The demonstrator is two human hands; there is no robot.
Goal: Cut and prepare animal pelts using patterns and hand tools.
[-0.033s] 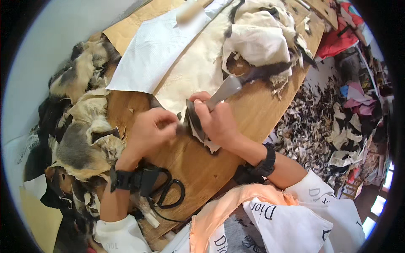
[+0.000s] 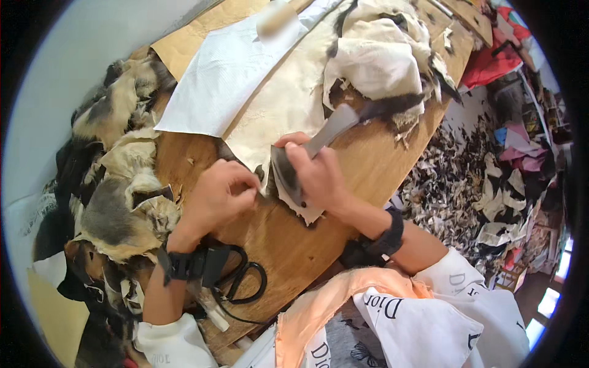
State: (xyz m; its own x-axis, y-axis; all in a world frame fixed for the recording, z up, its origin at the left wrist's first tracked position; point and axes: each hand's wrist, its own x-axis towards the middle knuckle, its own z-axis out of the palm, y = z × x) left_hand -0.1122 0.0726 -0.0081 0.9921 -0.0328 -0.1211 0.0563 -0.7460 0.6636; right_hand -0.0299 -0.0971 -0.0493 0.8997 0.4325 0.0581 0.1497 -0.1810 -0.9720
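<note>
My right hand (image 2: 322, 178) grips a broad-bladed knife (image 2: 334, 130) with a grey handle pointing up and to the right. Its dark blade lies over the lower tip of a cream hide (image 2: 270, 116) stretched along the wooden table. Beneath the blade and my right fingers shows a ragged pale hide piece (image 2: 299, 208). Beside the blade, my left hand (image 2: 224, 193) is closed, thumb and fingers pinched together at the hide's lower edge. Whatever those fingertips pinch is hidden. Black-handled scissors (image 2: 264, 282) lie near my left wrist.
White textured paper (image 2: 218, 76) covers part of the hide, with brown paper (image 2: 187, 46) behind. Furry pelts (image 2: 113, 211) are heaped along the table's left edge. More cream and black pelts (image 2: 380, 64) lie at the far right. Fur scraps (image 2: 445, 175) cover the floor beyond the right edge.
My left fingers have drawn back slightly left from the blade. The knife has tilted a little, its handle end shifting up and right. More of the pale piece below the blade shows.
</note>
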